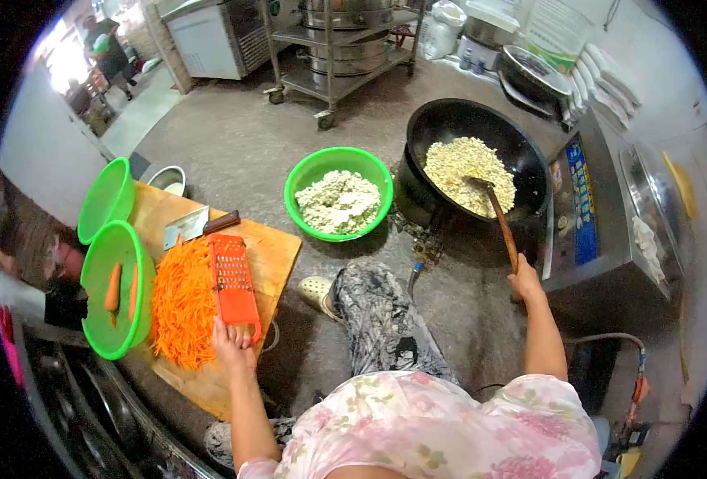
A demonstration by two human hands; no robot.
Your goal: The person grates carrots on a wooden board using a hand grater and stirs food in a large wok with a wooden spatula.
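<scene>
Floral shirt (441,423) is cropped; wooden handle (504,223) ends buried.

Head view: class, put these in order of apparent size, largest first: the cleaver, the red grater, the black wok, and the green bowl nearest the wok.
1. Black wok
2. Green bowl
3. Red grater
4. Cleaver

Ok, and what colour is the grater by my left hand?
The grater is reddish-orange, seen in the head view, the only one.
</scene>
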